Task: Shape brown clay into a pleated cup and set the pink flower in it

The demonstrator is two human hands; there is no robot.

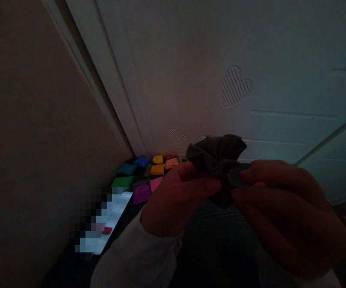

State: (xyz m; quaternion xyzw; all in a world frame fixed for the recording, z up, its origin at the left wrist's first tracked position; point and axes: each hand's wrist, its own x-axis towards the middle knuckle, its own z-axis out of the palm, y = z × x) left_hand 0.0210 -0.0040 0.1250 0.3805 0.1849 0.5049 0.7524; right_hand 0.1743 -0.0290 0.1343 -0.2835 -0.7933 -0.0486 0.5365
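In the dim head view, a dark grey, ruffled piece that looks like cloth [217, 154] is held up in front of me. My left hand [173, 200] is closed on its lower left part, with the thumb laid across the folds. From the right, my right hand [289, 204] pinches at its right edge between thumb and fingers. A small orange spot shows between the right fingers; I cannot make out what it is. The lower end of the cloth hangs below the left thumb.
Small colored packets lie behind my left hand, including a blue one [142, 161], a green one [122, 182] and a purple one [142, 193]. A lit phone [113, 220] lies at left. A white panel with embossed hearts [235, 87] stands behind; a wall [41, 120] rises left.
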